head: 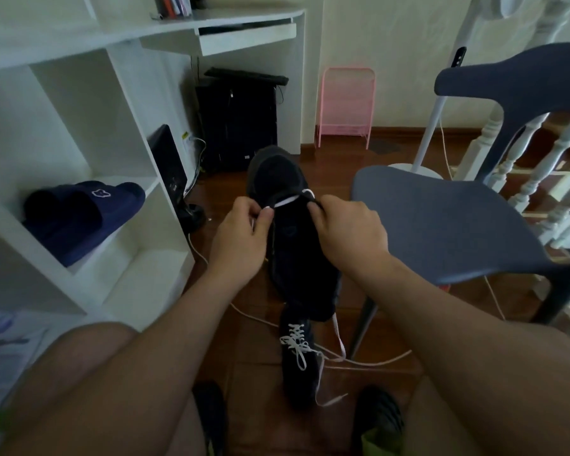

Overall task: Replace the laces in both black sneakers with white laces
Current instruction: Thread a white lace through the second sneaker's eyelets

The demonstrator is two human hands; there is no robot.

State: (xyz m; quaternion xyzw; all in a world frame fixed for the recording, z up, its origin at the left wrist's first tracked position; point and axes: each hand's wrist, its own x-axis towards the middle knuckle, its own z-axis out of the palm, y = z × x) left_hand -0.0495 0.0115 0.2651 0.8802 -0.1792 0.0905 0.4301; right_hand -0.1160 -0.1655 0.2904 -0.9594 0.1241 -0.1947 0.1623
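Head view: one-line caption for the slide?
Both hands thread a white lace into a held black sneaker; the laced sneaker lies on the floor.

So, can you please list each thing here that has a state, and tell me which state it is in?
Held sneaker: lifted off the floor, a white lace across only its first eyelets near the toe.
Second sneaker: on the floor, laced in white, ends loose and untied.
Left hand: pinches the white lace.
Right hand: fingers curled on the sneaker's edge by the lace.
Desk drawer: pulled partly out.
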